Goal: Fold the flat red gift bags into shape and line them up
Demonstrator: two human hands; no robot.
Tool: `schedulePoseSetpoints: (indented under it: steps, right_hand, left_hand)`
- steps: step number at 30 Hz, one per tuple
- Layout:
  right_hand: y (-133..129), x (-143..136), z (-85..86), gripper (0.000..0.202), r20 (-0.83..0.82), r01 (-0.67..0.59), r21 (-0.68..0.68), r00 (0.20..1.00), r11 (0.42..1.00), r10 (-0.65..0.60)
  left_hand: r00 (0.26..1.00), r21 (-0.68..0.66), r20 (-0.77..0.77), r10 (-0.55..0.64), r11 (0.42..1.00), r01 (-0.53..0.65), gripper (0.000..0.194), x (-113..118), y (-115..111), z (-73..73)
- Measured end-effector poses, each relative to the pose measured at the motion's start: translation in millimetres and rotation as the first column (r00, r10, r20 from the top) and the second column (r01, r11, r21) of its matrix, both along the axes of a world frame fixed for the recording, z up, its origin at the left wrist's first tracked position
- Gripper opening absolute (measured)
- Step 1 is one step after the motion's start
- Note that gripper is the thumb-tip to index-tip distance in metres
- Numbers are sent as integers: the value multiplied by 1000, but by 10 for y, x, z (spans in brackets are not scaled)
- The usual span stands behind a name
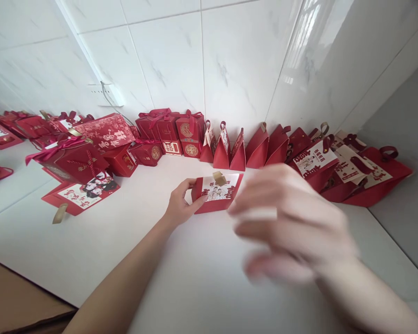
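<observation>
Box (214,208): red card, pale printed front, gold loop on top; on the table (125,246), below the pointed boxes (238,157)
Left hand (181,204): thumb and fingers pinching the box's left end
Right hand (292,227): fingers loosely parted, nearer the camera
Surroundings: ribboned boxes (165,127) (glossy red) against marbled tile (167,60); pointed boxes crowd the wall side
Unclear: right hand blurred, fingertips' contact with the box cannot be told; far-left boxes (3,134) cut off
</observation>
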State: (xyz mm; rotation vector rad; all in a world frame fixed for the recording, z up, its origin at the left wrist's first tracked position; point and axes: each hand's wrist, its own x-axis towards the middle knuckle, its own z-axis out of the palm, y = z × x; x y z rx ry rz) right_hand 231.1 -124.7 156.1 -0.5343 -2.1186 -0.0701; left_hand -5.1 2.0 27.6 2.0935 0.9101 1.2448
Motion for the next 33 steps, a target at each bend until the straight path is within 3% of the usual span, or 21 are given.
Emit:
schedulePoseSetpoints:
  steps: [1,2,5,7,9,12,16,18,21,24,29,33]
  right_hand:
    - [159,-56,-11,10,-17,-16,21,1000,1000,16]
    - [308,-103,-51,7,-3,24,-42,1000,999,-24]
    - [633,-181,-276,27,-38,72,-320,995,945,-89]
    - [753,-199,-437,37,-143,-9,-529,987,849,-78]
    - [831,-219,-558,33,-291,-139,-681,952,719,-92]
    - [914,-270,-651,19,-501,-330,-730,854,598,-141]
    - [919,-329,-643,24,-647,-469,-677,747,567,-155]
    - [862,-338,-601,25,-622,-470,-679,777,564,-101]
    - [759,-350,-546,27,-466,-363,-704,885,610,-10]
    - [722,-389,-553,22,-396,-258,-720,915,645,-76]
    - [811,-427,-636,34,-546,-397,-749,823,530,-155]
    - [833,-350,-610,35,-451,-329,-775,886,539,-109]
  left_hand:
    - [1000,17,-15,10,1000,-10,31,19,-46,43]
    - [1000,27,-23,14,1000,-13,26,29,-80,77]
    - [999,21,-35,-37,999,38,17,2,-115,137]
    - [994,6,-43,-97,995,97,14,-41,-110,168]
    - [987,-11,-30,-156,988,155,12,-82,-105,196]
    - [975,-12,38,-219,976,219,12,-113,-103,208]
    - [963,-61,87,-256,963,262,18,-97,-121,152]
    - [966,-125,121,-228,962,242,21,-65,-155,131]
    - [968,-163,208,-138,971,173,21,5,-236,150]
    - [976,-143,206,-72,984,103,16,69,-310,206]
    - [985,-101,168,33,995,-16,16,83,-316,238]
    - [985,-92,155,71,994,-57,17,52,-293,248]
